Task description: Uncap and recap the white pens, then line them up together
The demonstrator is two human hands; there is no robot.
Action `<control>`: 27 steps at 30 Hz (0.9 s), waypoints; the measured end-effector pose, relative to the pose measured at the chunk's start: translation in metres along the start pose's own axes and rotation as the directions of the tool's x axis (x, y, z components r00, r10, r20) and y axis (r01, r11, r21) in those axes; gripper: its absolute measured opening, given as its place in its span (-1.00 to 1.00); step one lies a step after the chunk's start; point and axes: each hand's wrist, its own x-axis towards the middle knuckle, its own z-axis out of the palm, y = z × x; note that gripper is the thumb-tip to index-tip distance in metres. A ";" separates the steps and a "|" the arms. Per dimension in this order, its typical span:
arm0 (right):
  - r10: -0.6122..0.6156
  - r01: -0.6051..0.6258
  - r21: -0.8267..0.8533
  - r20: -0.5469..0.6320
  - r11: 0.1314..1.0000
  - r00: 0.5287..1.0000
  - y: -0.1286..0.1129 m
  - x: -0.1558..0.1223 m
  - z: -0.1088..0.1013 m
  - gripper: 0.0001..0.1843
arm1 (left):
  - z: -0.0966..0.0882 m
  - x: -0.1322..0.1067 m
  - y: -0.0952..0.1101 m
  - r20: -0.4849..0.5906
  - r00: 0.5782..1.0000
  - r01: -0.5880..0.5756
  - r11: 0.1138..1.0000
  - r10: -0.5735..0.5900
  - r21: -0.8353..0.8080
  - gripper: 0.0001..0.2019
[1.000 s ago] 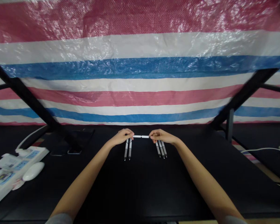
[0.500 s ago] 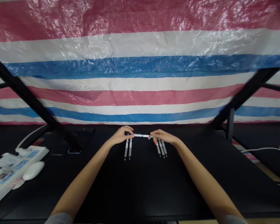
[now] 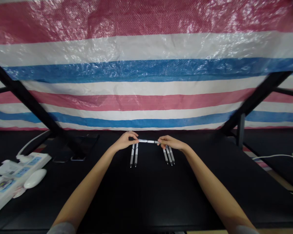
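Observation:
Both my hands hold one white pen crosswise above the black table. My left hand pinches its left end, fingers closed. My right hand pinches its right end, fingers closed. Below my left hand two white-and-grey pens lie side by side on the table, pointing toward me. Under my right hand lie three more pens, close together and slightly slanted.
A white power strip and a white mouse sit at the left edge. Dark phones lie behind them. Black frame bars slant at both sides before a striped tarp. White cables run at the right.
The held pen has tilted slightly and shifted a little left with my hands; the pens on the table have not moved.

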 end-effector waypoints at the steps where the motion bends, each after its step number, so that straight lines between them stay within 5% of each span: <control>1: 0.004 -0.004 -0.008 -0.003 1.000 1.000 0.000 0.000 0.000 -0.50 | 0.000 0.000 0.000 0.003 1.000 -0.002 1.000 0.002 -0.005 -0.89; 27: 0.013 -0.013 -0.010 0.018 1.000 1.000 -0.005 -0.003 0.001 -0.56 | -0.001 0.001 -0.001 0.023 1.000 0.021 0.999 -0.020 -0.033 -0.87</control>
